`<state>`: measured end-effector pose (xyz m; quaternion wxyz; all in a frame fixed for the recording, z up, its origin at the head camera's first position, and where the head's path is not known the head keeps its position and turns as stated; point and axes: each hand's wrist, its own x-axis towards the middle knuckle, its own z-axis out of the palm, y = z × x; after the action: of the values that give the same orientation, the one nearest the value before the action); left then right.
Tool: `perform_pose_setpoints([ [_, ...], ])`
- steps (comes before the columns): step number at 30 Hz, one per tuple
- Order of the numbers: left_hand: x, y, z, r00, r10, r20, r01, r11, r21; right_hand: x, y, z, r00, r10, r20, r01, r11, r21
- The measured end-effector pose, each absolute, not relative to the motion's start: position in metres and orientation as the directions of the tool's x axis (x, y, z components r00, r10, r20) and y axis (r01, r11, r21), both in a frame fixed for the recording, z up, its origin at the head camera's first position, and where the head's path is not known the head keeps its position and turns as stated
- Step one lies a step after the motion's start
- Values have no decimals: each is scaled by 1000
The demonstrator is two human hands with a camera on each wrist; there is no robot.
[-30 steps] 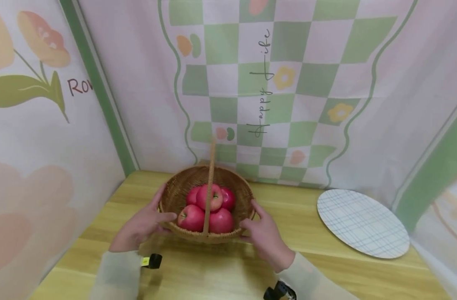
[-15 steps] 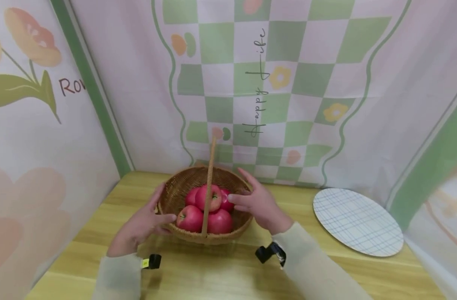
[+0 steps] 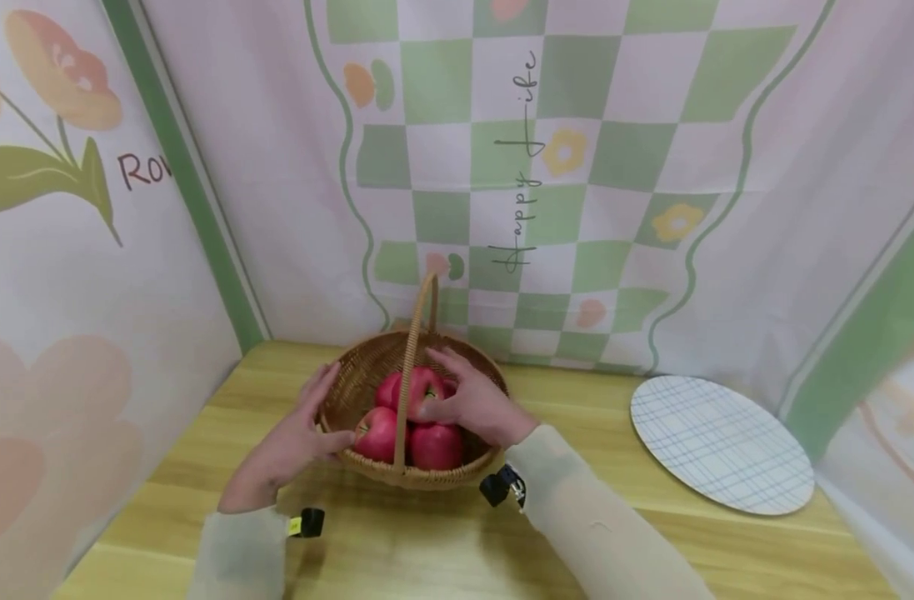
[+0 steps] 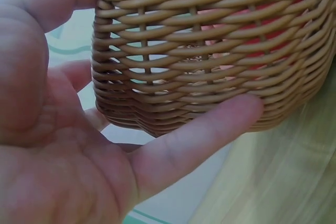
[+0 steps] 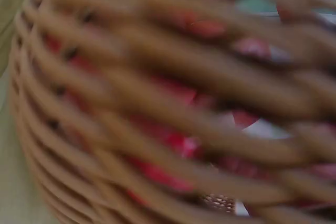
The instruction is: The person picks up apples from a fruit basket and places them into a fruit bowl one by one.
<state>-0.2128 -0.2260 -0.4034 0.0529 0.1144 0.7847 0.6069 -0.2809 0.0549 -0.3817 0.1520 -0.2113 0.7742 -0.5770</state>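
Observation:
In the head view, a wicker basket (image 3: 367, 472) with a tall arched handle (image 3: 410, 367) stands on the wooden table and bears several red apples. My left hand (image 3: 292, 446) holds its left side, thumb at the front rim and fingers along the outside. The left wrist view shows that hand (image 4: 68, 124) against the basket's weave (image 4: 210, 51). Over the basket's right rim reaches my right hand (image 3: 482, 404), its thumb and fingers around the top apple (image 3: 424, 387). Below lie two front apples (image 3: 436, 447). Blurred weave (image 5: 157, 77) fills the right wrist view, hiding that hand.
To the right on the wooden table (image 3: 576, 442) lies an oval white plate (image 3: 722, 446) with a blue grid pattern. Patterned cloth walls (image 3: 576, 208) enclose the table behind and at both sides. Small black cameras sit at both wrists.
My right hand has left the basket's right rim, moved in over it and closed around the top apple. The handle leans slightly further left. My left hand stays on the basket.

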Motion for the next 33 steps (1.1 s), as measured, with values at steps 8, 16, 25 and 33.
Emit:
perform_pose_setpoints([
  [8, -214, -225, -402, -965, 260, 37, 118, 305, 945, -291, 46, -393, -865, -498, 66, -343, 490, -801],
  [16, -216, -227, -403, -961, 271, 60, 159, 359, 920, -290, 46, -397, -898, -420, 134, -365, 536, -761],
  [25, -219, -230, -408, -959, 279, 50, 166, 409, 897, -280, 63, -379, -906, -394, 155, -269, 254, -929],
  [33, -217, -233, -409, -959, 283, 29, 131, 351, 927, -261, 117, -351, -867, -495, -52, 108, -85, -990],
])
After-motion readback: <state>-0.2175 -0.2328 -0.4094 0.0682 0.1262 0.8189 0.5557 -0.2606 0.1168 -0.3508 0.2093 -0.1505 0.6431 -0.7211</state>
